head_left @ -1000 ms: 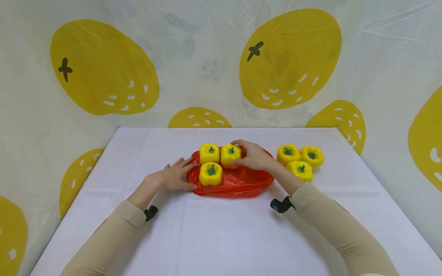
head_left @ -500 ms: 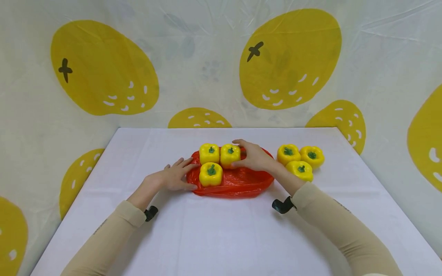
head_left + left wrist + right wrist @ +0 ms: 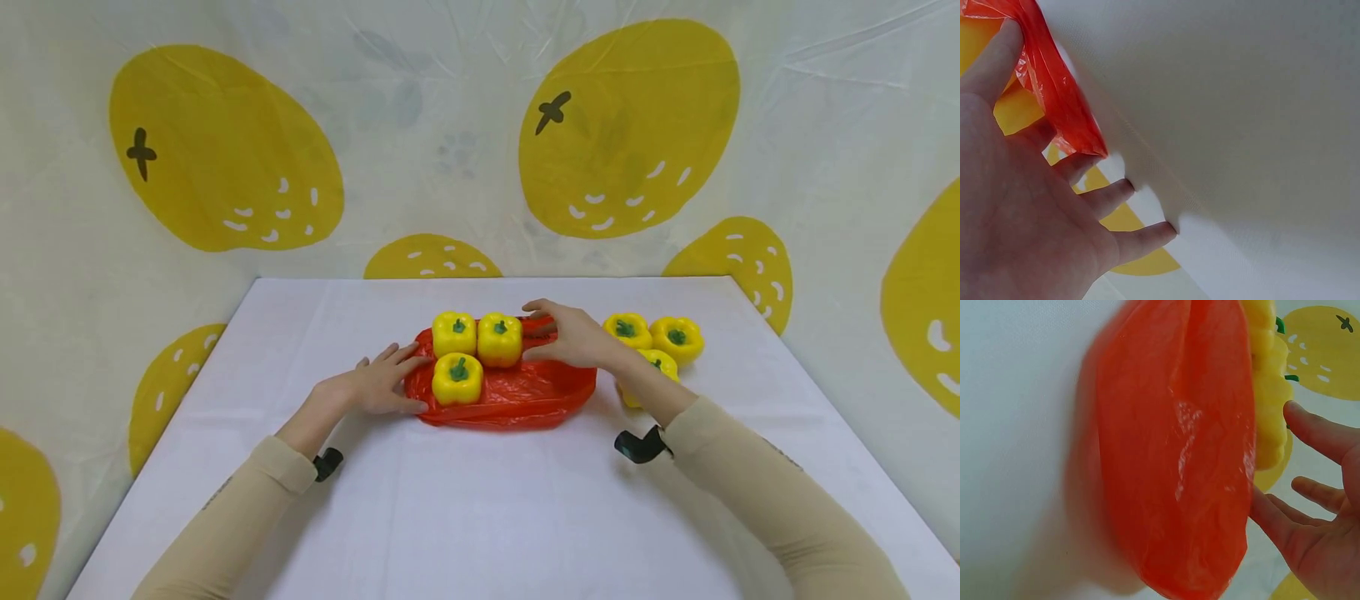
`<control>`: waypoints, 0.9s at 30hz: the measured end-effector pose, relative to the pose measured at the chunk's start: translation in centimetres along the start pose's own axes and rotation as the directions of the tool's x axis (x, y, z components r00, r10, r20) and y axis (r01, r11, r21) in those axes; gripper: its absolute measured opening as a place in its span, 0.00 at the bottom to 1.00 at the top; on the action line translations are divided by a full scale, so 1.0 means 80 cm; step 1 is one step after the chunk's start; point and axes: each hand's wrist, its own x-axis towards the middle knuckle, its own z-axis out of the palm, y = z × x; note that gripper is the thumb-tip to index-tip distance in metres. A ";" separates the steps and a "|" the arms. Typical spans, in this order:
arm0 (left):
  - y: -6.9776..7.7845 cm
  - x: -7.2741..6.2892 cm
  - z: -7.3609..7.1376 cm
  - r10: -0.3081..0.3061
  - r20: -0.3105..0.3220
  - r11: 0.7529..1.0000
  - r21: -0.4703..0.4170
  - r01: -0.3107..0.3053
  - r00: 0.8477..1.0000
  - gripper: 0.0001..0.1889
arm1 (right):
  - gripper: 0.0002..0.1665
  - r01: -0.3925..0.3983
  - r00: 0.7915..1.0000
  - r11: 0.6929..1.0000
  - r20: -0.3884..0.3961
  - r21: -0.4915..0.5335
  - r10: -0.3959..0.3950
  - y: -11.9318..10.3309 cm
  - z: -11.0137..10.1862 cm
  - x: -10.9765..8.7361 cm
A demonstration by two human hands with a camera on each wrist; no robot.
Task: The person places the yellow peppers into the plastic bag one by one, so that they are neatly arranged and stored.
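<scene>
A red plastic bag (image 3: 536,392) lies spread on the table in the head view. On its left part sit three yellow bell peppers, two at the back, left (image 3: 454,337) and right (image 3: 500,343), and one in front (image 3: 456,383). My left hand (image 3: 375,387) has its fingers spread and rests against the bag's left edge; the left wrist view shows the thumb (image 3: 997,62) touching the red film. Over the bag's right part is my right hand (image 3: 576,337), fingers apart and holding nothing. A small gap separates it from the back right pepper.
Right of the bag stand three more yellow bell peppers: one at the back (image 3: 625,327), one at the right (image 3: 678,340), and one in front (image 3: 663,363), partly hidden by my right forearm. Behind the white table (image 3: 480,508) hangs a patterned curtain (image 3: 450,125).
My right hand has let go of the back right pepper and moved right, away from it. That pepper stays on the bag. My left hand has not moved.
</scene>
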 end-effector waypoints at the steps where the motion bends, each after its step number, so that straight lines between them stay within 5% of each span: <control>1: 0.001 0.000 0.000 0.000 0.002 1.000 -0.002 0.000 1.000 0.48 | 0.43 -0.001 1.000 1.000 -0.002 0.001 0.001 0.001 -0.002 -0.003; 27: 0.002 0.000 0.002 0.002 -0.002 1.000 0.004 -0.002 1.000 0.48 | 0.34 -0.010 0.996 0.993 -0.082 0.115 0.020 0.055 -0.086 -0.082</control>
